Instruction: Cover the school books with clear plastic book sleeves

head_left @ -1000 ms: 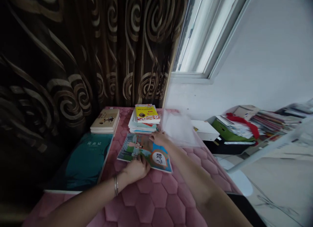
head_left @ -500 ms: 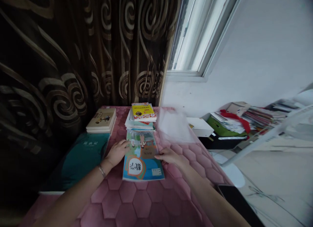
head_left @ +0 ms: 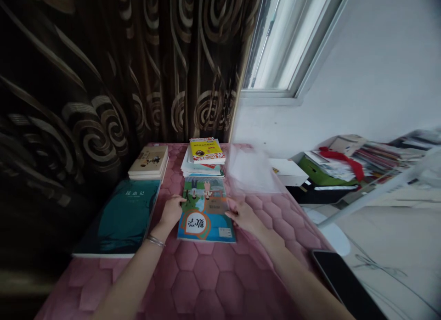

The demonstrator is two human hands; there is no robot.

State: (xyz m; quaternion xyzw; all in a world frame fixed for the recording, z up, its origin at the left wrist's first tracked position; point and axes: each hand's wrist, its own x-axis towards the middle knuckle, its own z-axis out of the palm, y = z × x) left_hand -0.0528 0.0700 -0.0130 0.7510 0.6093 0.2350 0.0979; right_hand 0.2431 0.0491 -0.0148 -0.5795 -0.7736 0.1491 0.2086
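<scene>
A blue textbook (head_left: 210,233) with a colourful picture cover lies flat, its title upside down to me. At its left edge is my left hand (head_left: 171,212), fingers closed on the edge, with a bracelet on the wrist. Gripping the right edge is my right hand (head_left: 245,217), thumb and fingers bent at the cover's side. Just beyond the textbook's far edge stands a stack of books, topped by a yellow book (head_left: 206,150) with a red-and-white patterned border.
On the left lie a large dark teal book (head_left: 127,219) and a stack of small tan books (head_left: 149,161). A clear plastic sheet (head_left: 253,171) is at the back right. A dark phone-like slab (head_left: 344,283) is by the right edge of the pink padded cover (head_left: 200,283).
The view has shifted, so everything sits a little higher and further right. My left hand's fingers have drawn in at the textbook's left edge. The textbook stays by the stack.
</scene>
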